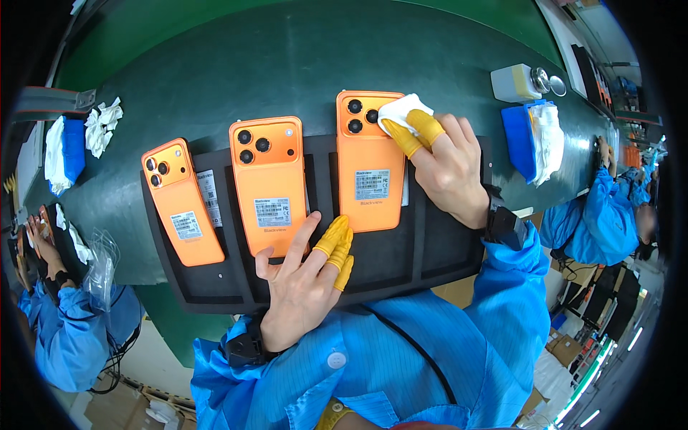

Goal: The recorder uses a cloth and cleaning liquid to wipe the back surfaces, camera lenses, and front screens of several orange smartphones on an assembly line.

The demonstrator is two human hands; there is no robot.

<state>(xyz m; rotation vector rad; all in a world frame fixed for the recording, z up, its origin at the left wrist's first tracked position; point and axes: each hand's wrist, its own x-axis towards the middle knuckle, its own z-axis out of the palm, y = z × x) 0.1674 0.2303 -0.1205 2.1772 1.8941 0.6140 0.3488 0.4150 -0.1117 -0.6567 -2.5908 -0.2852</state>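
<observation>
Three orange smartphones lie back up on a black compartmented tray (448, 247): a left phone (197, 240), a middle phone (251, 183) and a right phone (369, 152). Each carries a grey label and a camera block at its far end. A folded white cloth (403, 107) is pinched in my right hand (448, 161), pressed at the right phone's camera block. Yellow finger cots cover some fingers of both hands. My left hand (301, 287) has its fingers spread, reaching over the middle phone's near end, with cot-covered fingertips at the right phone's lower left corner.
On the green table (287, 64), a white dispenser bottle (514, 82) and a blue holder of white cloths (519, 140) stand at the right. Another blue cloth holder (72, 154) and a crumpled cloth (104, 123) are at the left. Blue-sleeved people work on both sides.
</observation>
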